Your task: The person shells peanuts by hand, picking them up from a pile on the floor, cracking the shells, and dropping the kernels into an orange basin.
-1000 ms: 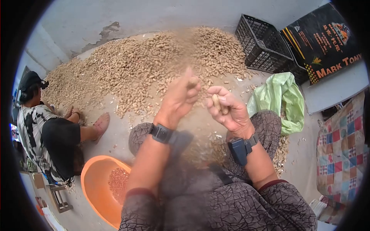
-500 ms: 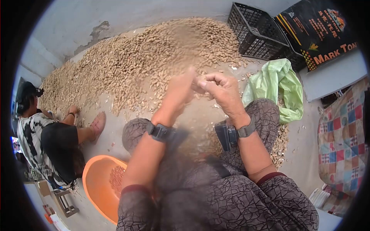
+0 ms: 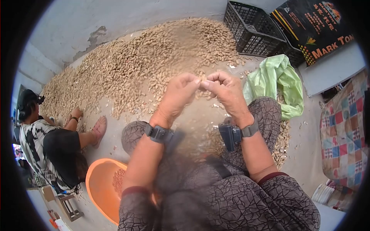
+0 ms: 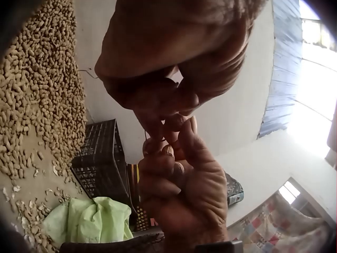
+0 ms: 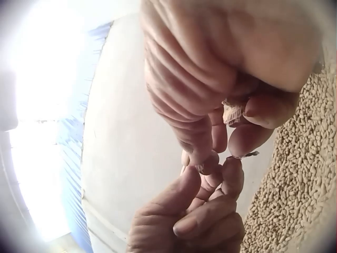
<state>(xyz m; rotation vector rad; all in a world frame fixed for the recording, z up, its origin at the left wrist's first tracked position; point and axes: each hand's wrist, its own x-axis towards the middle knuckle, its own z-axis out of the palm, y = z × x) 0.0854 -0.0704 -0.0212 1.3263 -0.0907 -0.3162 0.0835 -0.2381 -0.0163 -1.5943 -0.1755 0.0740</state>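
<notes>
In the head view the left hand (image 3: 175,98) and right hand (image 3: 230,94) meet fingertip to fingertip above the floor. Their thumbs and curled fingers pinch a small peanut piece, seen between the tips in the right wrist view (image 5: 207,164); its exact form is hard to tell. The right hand (image 5: 210,68) also keeps a peanut shell (image 5: 232,112) within its curled fingers. From the left wrist, the left hand (image 4: 174,52) is dark and above, the right hand (image 4: 192,197) below. Behind them spreads a large heap of unshelled peanuts (image 3: 127,61).
A green sack (image 3: 287,84) stands right of the right knee, near a black crate (image 3: 254,36) and black bag (image 3: 316,27). An orange basin (image 3: 96,188) with reddish kernels is at lower left. Another person (image 3: 50,134) sits at far left; shells lie between the legs.
The hands were apart one second ago, with a peanut visible in the right hand; now their fingertips meet. The left hand has turned, its thumb toward the right hand. The head view has shifted slightly.
</notes>
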